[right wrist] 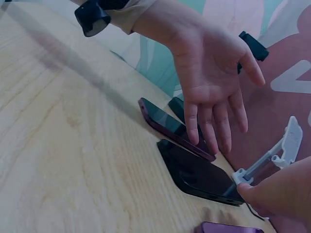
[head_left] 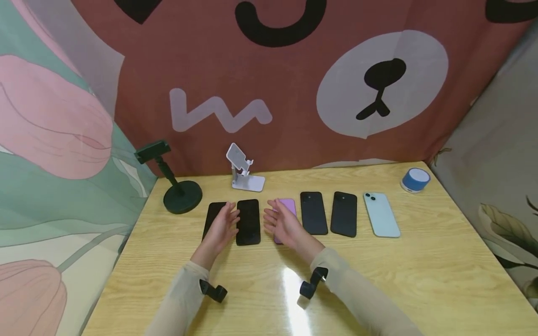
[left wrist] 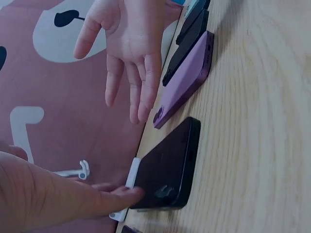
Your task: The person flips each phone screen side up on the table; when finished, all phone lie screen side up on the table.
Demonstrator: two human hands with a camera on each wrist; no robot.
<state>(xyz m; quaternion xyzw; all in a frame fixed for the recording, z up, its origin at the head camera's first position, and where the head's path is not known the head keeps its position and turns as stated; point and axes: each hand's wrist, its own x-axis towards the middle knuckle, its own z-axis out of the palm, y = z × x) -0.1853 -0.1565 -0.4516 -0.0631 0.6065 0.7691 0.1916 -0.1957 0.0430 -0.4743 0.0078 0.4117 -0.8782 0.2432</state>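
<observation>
From where I stand, the middle black phone (head_left: pixel 248 222) lies flat on the table (head_left: pixel 235 289) in the gap between the two hands. Taking it as the clock's centre, the dark phone (head_left: pixel 213 212) is at nine o'clock, the purple phone (head_left: pixel 291 207) at three, and the white stand (head_left: pixel 249 183) at twelve. The row runs on toward three with two more black phones (head_left: pixel 313 213) and a pale blue phone (head_left: pixel 382 214).

What I'd worry about is a knock. The hands hang so near the phones that a careless sweep or a dipping fingertip could push one askew or into its neighbour. A long reach toward twelve might tip the white stand, which looks light to me.

The left hand (head_left: pixel 222 225) is at nine o'clock, partly over the dark phone; the right hand (head_left: pixel 286 225) is at three, partly over the purple one. The palms face each other, forearms slanting in from about seven and five. On both, the fingers are loosely extended and a little parted, with nothing in them. Whether the left fingertips brush the middle black phone, I can't tell.
</observation>
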